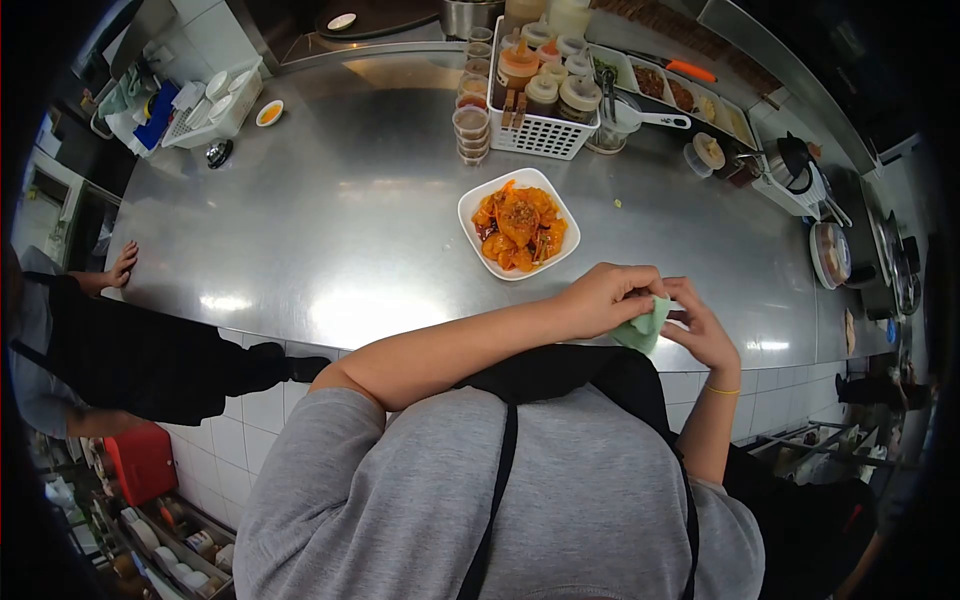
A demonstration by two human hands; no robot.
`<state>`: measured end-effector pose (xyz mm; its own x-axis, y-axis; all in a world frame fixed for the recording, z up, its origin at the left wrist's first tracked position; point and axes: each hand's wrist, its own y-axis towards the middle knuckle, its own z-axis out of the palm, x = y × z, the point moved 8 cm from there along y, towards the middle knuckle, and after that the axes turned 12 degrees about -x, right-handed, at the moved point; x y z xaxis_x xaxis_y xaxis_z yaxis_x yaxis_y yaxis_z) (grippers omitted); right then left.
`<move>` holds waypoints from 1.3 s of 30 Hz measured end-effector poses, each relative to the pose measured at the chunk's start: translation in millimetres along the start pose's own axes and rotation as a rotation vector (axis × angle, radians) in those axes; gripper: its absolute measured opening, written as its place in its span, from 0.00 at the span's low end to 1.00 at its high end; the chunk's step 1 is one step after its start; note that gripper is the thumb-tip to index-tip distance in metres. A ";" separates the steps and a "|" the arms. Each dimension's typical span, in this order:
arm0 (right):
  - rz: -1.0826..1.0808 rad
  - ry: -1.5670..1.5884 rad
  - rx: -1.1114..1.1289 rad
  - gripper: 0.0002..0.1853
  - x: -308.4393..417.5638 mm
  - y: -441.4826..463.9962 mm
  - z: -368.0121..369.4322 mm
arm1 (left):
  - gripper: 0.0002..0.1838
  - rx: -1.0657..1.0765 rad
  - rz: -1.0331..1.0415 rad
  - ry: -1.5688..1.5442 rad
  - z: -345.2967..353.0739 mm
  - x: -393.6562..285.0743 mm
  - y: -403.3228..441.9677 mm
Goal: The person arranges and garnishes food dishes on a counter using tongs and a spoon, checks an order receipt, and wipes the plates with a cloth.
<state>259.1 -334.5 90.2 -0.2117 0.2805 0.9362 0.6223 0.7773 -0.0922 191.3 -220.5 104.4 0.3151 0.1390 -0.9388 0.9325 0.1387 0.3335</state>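
Observation:
A folded light green cloth (645, 326) is held just over the front edge of the steel counter, close to my body. My left hand (615, 298) reaches across from the left and pinches the cloth from above. On the cloth's other side, the fingers of my right hand (703, 328) curl around its edge, partly hidden by the folds. Beyond my hands stands a white square bowl (470, 238), filled with glossy orange-red food (518, 225) topped with dark sprinkles. Neither hand touches the bowl.
Behind the bowl stand a white basket (535, 139) of sauce bottles and stacked sauce cups (471, 125). A white-handled strainer (655, 119) is beside them. At left are a bell (219, 152), a small sauce dish (269, 113) and another person's hand (124, 264) on the counter (330, 210).

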 end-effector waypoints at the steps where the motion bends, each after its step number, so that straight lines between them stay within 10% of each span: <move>1: -0.004 0.047 0.030 0.19 -12.3 2.2 4.1 | 0.05 0.022 -0.072 -0.098 3.0 1.0 0.6; 7: -0.233 0.481 -0.235 0.12 7.1 18.1 -31.4 | 0.08 -0.458 -0.050 0.280 -111.2 51.5 -0.8; 10: -0.006 0.573 -0.345 0.10 -20.7 41.1 -29.4 | 0.15 -0.785 -0.143 0.646 -200.5 70.0 -27.1; 14: 0.073 0.302 -0.392 0.09 -51.7 76.0 -0.5 | 0.18 -0.603 -0.358 0.868 -233.8 123.0 -43.2; 16: 0.005 0.089 -0.370 0.10 -51.9 92.7 14.6 | 0.21 -0.302 -0.809 0.389 -204.3 143.2 -55.3; 22: -0.110 -0.034 -0.291 0.13 -66.1 162.1 36.6 | 0.20 -0.454 -0.663 0.316 -200.6 150.7 -59.3; 29: 0.203 0.513 0.050 0.15 -74.5 187.1 101.9 | 0.20 -0.492 -0.667 0.248 -197.3 141.1 -68.9; 39: 0.159 0.832 -0.266 0.13 -75.5 123.5 109.0 | 0.20 -0.743 -0.713 0.300 -205.1 123.8 -81.9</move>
<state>269.8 -198.3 -28.8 0.4440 -0.2064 0.8719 0.7741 0.5784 -0.2573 117.7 -13.5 -21.5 -0.4107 0.0115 -0.9117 0.5113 0.8308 -0.2198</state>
